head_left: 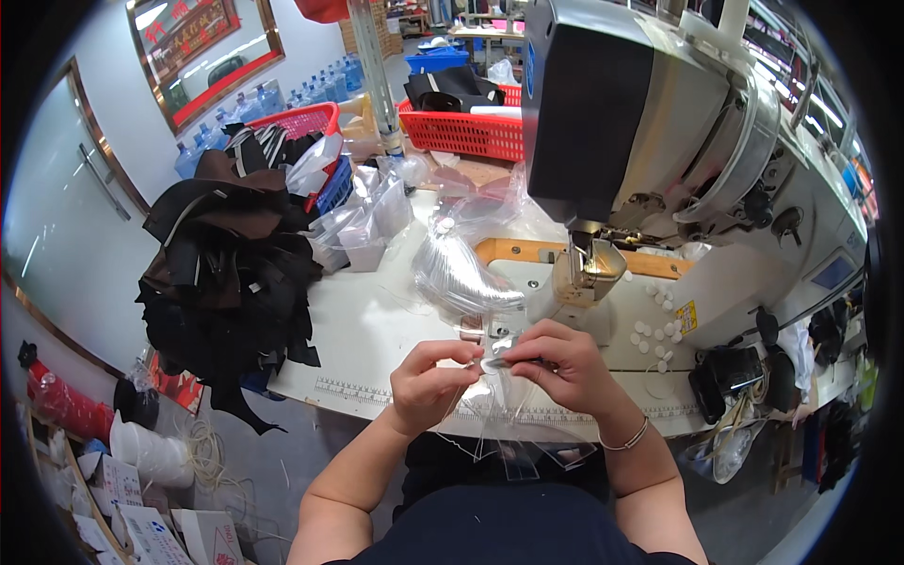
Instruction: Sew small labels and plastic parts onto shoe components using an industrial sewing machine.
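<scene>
Evidently, the work sits in front of the body at the desk's (350, 369) near edge, where both hands meet over a clear plastic piece (491, 365). The left hand (431, 381) has its grip nearly closed, thumb and forefinger pinching the left side of that piece, likely to steady it. The right hand (562, 365) comes in from three o'clock, its thumb and fingers pressed together on a slim dark item (539, 363) whose kind I cannot tell; its tip lies at or just beside the plastic. From the hands, clear strips (520, 460) hang over the edge at six o'clock, probably because they are too long to lie flat there. At twelve o'clock a fanned stack of clear plastic (460, 268) lies within easy reach, and the sewing machine (589, 113) stands at one o'clock, its post (568, 282) close by. White discs (661, 331) are scattered near three o'clock, while dark cut material (226, 273) is heaped at ten, apparently to leave the middle for handling.
</scene>
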Tool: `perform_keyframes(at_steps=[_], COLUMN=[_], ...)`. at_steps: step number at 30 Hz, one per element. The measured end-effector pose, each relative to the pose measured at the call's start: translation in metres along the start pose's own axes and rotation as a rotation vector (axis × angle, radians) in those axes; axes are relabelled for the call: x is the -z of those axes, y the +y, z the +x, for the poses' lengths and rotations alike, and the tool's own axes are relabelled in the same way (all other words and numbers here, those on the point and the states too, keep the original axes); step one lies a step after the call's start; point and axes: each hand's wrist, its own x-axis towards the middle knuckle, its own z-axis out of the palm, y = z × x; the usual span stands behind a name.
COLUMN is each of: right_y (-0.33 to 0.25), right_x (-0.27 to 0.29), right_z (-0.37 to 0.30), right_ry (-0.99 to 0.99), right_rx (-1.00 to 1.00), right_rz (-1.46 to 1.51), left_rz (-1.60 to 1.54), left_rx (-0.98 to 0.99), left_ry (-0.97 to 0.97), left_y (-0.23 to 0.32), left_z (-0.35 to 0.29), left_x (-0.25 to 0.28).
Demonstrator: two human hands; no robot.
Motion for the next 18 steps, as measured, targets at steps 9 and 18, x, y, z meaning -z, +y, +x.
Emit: perform_keyframes(at_steps=[9, 18], right_y=[0.032, 0.054], right_x=[0.006, 0.033], right_z=[-0.063, -0.17], right_ry=[0.301, 0.785], right_rx=[-0.26, -0.661], right_rz=[-0.078, -0.183], left_rz=[-0.211, 0.737], left_rx=[0.873, 0.381], left_ry=[-0.081, -0.094], left_y=[-0.113, -0.193], left_z=[0.118, 0.089], left_x=[0.024, -0.02])
